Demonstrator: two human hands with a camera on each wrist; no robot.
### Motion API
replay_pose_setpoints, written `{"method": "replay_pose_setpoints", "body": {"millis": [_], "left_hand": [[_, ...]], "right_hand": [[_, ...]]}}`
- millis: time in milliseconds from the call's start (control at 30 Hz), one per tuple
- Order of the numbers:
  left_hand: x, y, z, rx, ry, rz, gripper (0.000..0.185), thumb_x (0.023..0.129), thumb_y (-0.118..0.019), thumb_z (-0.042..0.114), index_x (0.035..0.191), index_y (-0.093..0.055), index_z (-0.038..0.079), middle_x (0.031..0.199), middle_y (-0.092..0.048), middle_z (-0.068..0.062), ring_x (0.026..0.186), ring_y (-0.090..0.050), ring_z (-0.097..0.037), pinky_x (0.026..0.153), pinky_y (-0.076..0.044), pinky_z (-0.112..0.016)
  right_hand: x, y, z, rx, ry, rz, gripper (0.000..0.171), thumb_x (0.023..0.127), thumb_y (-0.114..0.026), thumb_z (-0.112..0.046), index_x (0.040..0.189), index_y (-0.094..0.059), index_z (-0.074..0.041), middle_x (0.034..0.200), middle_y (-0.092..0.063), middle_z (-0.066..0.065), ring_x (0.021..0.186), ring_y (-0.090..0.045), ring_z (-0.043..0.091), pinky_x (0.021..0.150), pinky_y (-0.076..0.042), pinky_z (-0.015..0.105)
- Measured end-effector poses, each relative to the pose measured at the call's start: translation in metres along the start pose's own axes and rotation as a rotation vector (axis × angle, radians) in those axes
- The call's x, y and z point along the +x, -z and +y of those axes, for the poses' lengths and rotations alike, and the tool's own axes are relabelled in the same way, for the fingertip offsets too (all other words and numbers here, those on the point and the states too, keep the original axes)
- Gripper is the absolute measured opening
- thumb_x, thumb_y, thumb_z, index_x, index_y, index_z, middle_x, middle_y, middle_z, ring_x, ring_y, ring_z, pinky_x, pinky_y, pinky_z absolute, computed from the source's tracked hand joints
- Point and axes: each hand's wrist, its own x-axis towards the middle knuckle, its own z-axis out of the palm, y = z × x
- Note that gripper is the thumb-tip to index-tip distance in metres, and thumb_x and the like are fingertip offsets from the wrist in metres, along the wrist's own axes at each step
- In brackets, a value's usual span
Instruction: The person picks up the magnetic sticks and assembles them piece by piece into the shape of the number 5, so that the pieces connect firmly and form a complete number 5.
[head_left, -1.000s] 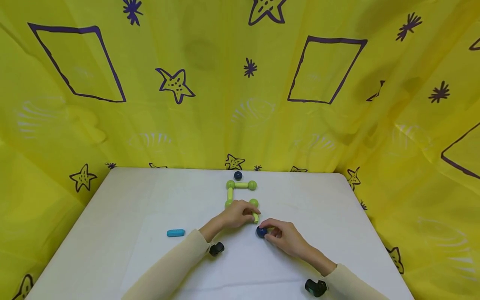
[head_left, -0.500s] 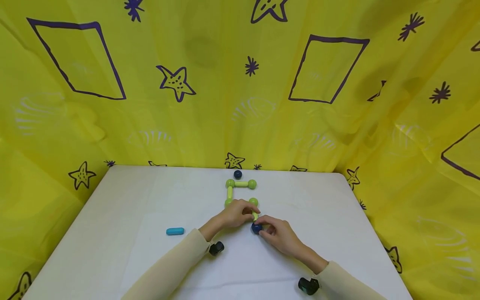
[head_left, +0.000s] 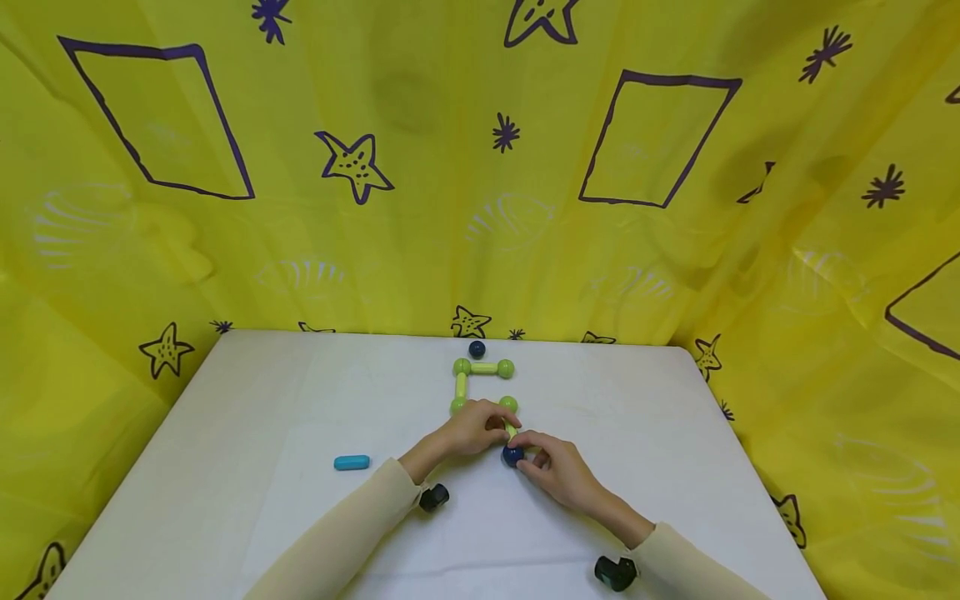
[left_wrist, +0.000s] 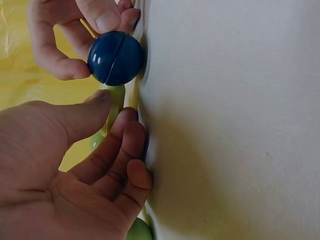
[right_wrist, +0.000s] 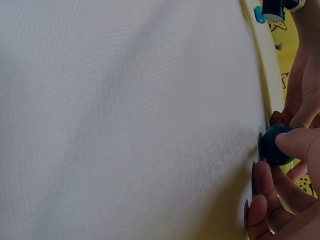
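1. Pinching the dark blue ball (head_left: 513, 455), the right hand (head_left: 561, 472) has its grip closed round it with thumb and fingertips, at the near end of a yellow-green rod (head_left: 510, 431) on the white surface (head_left: 262, 417).
2. The left hand (head_left: 472, 427) curls its grip on that rod, part of the green rod-and-ball figure (head_left: 480, 368).
3. Judgement: bring the ball squarely onto the rod end while the left hand steadies the rod.

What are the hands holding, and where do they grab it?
The right hand pinches the blue ball by its sides. The left hand pinches the green rod along its shaft.
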Motion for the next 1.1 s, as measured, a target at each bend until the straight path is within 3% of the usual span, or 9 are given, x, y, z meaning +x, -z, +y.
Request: {"method": "replay_pose_setpoints", "body": {"millis": [433, 667, 900, 1100], "left_hand": [[-0.001, 0.003, 0.001, -0.028, -0.023, -0.003, 0.020, 0.095, -0.071, 0.002, 0.114, -0.075, 0.006, 0.093, -0.074, -0.004, 0.078, -0.062, -0.008, 0.077, -0.050, -0.026], [-0.008, 0.010, 0.002, -0.036, 0.009, 0.011, 0.026, 0.096, -0.070, 0.002, 0.122, -0.071, 0.006, 0.100, -0.074, -0.007, 0.088, -0.068, -0.014, 0.081, -0.053, -0.028], [-0.026, 0.030, 0.001, -0.036, -0.027, 0.097, 0.026, 0.097, -0.070, 0.005, 0.123, -0.070, 0.007, 0.102, -0.075, -0.009, 0.085, -0.069, -0.020, 0.077, -0.054, -0.032], [-0.051, 0.050, -0.006, -0.015, -0.042, 0.208, 0.026, 0.096, -0.071, 0.008, 0.123, -0.070, 0.006, 0.095, -0.074, -0.006, 0.076, -0.065, -0.016, 0.070, -0.053, -0.028]], "right_hand": [[0.000, 0.001, 0.002, -0.002, 0.034, 0.012, 0.028, 0.092, -0.074, -0.001, 0.118, -0.069, -0.011, 0.112, -0.073, 0.005, 0.070, -0.061, 0.005, 0.065, -0.051, 0.024], [0.000, 0.002, 0.002, -0.007, 0.024, -0.001, 0.028, 0.092, -0.074, -0.001, 0.117, -0.069, -0.012, 0.111, -0.073, 0.005, 0.070, -0.059, 0.005, 0.065, -0.050, 0.024], [0.002, 0.003, 0.003, -0.007, 0.008, -0.028, 0.029, 0.092, -0.075, -0.003, 0.118, -0.069, -0.015, 0.113, -0.072, 0.003, 0.071, -0.057, 0.005, 0.065, -0.049, 0.023], [0.001, 0.005, 0.004, -0.002, 0.011, -0.025, 0.029, 0.092, -0.074, -0.004, 0.119, -0.069, -0.015, 0.113, -0.072, 0.005, 0.071, -0.057, 0.006, 0.064, -0.048, 0.023]]}}
